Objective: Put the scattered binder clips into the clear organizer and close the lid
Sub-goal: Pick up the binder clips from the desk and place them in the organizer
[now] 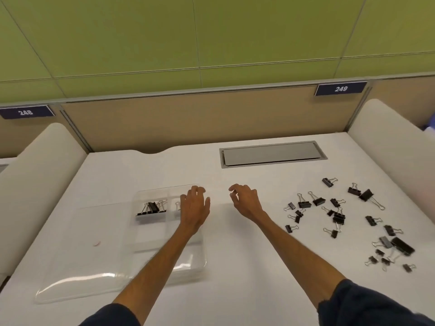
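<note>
From the head view, most of the binder clips lie scattered on the right of the white table, well apart from the clear organizer, which sits to the left with a few clips already in a far compartment. The left hand hovers over the organizer's far right part and the right hand hangs just beside it over bare table. Each grip is released, fingers loosely curled around nothing that can be seen. The likeliest trouble is the wire handles: the loose clips overlap in places, so lifting one may drag up a neighbour that then drops short of the organizer. The organizer's walls are hard to see, and the left forearm crosses over it, so a careless move could knock or shift it. The big clip near the right edge may sit too tall, and any handle standing proud would probably keep the lid, lying open to the organizer's left, from shutting. Around these are a grey hatch set in the table, a small pink scrap by the lid, white side dividers and number plates on the back panel; nothing lies between the clips and the organizer.
</note>
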The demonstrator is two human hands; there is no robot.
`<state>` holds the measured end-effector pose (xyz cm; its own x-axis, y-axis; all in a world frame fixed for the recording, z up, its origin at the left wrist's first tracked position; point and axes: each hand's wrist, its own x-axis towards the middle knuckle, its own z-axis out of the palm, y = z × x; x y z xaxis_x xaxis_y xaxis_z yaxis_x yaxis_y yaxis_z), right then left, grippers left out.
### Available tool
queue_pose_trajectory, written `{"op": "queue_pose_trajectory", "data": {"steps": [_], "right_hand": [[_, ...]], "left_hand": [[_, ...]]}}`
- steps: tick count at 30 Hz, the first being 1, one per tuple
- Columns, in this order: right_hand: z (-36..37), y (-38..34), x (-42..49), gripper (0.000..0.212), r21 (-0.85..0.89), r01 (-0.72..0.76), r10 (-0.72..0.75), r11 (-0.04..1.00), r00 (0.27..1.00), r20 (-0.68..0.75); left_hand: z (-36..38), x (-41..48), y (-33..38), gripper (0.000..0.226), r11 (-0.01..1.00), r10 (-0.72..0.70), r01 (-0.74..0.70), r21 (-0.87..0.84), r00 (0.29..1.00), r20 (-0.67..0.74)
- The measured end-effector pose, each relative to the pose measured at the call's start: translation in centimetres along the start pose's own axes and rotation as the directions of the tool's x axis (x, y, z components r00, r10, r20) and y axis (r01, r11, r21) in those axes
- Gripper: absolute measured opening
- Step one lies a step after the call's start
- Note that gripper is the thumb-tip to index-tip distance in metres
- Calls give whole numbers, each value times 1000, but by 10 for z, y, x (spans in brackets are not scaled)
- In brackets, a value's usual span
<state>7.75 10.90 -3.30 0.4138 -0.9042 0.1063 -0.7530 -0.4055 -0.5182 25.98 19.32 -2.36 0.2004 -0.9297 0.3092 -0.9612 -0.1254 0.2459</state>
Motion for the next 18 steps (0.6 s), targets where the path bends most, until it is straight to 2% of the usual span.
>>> {"op": "queue_pose_trajectory", "data": {"steps": [3, 14, 18], "right_hand": [[-16, 30, -13, 23, 1, -68, 68, 998, 998, -7], [-63, 129, -52, 25, 9, -229, 229, 973, 969, -95], [-78, 165, -61, 34, 28, -285, 286, 958, 946, -150]], "left_hand": [[13, 2, 33, 26, 1000, 6, -6, 1, 999, -33], [57, 0, 130, 14, 983, 166, -160, -92, 985, 57], [70, 5, 167, 12, 967, 217, -204, -154, 974, 69]]}}
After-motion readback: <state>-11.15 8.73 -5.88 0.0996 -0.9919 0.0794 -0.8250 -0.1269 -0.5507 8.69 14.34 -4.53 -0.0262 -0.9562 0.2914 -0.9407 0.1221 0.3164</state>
